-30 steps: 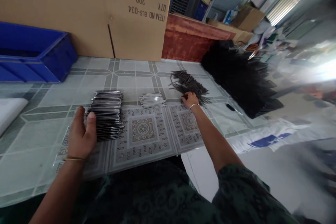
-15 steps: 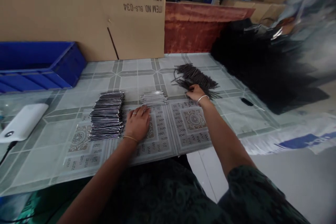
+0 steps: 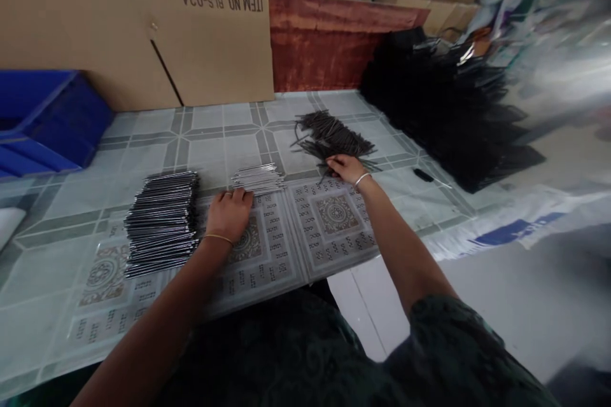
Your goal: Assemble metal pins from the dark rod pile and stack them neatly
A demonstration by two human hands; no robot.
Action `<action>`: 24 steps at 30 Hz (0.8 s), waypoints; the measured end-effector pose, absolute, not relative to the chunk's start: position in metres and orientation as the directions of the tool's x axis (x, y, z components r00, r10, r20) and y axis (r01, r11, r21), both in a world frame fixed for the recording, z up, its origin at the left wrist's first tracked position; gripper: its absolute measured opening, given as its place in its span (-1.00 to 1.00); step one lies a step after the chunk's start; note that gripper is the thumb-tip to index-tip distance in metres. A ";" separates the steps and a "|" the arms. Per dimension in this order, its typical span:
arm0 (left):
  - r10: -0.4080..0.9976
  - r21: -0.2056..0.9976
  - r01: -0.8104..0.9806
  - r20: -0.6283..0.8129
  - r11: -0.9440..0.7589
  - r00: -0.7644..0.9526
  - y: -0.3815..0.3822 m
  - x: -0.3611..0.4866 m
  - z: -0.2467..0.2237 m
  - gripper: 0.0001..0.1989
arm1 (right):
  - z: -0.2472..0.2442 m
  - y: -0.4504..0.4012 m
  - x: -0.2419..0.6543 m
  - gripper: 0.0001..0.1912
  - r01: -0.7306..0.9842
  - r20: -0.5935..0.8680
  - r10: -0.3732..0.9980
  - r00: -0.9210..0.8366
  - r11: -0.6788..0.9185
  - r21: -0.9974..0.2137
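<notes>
My right hand (image 3: pixel 347 169) pinches a thin dark grey strip, possibly a tube, at the near edge of a loose pile of similar strips (image 3: pixel 337 130). One dark end pokes out below my fingertips. My left hand (image 3: pixel 230 215) lies palm down on the patterned table cover, its fingers slightly apart and bent at the near edge of a small stack of thin silver rods (image 3: pixel 259 178). Whether anything is under those fingertips is hidden. Left of this hand lies a larger, neat stack of dark, shiny rods (image 3: pixel 163 222).
A blue plastic bin (image 3: pixel 52 127) stands at the far left before a large cardboard sheet (image 3: pixel 214 57). A red-brown board (image 3: pixel 329 44) edges the back. On the right are a heap of black material (image 3: pixel 439 114) and a small black object (image 3: pixel 422 175). A white device (image 3: pixel 9 224) shows at the left edge.
The view has shifted, so most things sit further left. My right fingers have drawn slightly towards the near edge of the dark pile. My left fingers look more bent beside the silver rods.
</notes>
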State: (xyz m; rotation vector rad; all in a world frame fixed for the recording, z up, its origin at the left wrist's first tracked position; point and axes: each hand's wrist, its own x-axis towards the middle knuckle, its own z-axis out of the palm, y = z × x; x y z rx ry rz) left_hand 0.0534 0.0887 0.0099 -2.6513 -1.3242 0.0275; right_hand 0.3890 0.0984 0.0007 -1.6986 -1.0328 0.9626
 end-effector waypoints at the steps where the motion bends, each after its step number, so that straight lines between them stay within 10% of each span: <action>1: 0.791 -0.175 0.788 0.067 -0.590 0.608 0.090 0.053 0.010 -0.65 | 0.001 0.099 0.390 -0.79 0.205 -0.155 0.916 0.369 -0.243 -0.948; 10: 0.755 -0.159 0.759 0.098 -0.632 0.649 0.075 0.043 0.010 -0.69 | -0.003 0.079 0.381 -0.71 -0.027 -0.161 0.926 0.342 -0.162 -0.986; 24: 0.742 0.231 0.706 0.147 -0.669 0.654 0.060 0.128 0.008 -0.49 | -0.026 0.039 0.359 -0.71 -0.312 -0.292 0.916 0.276 -0.202 -0.928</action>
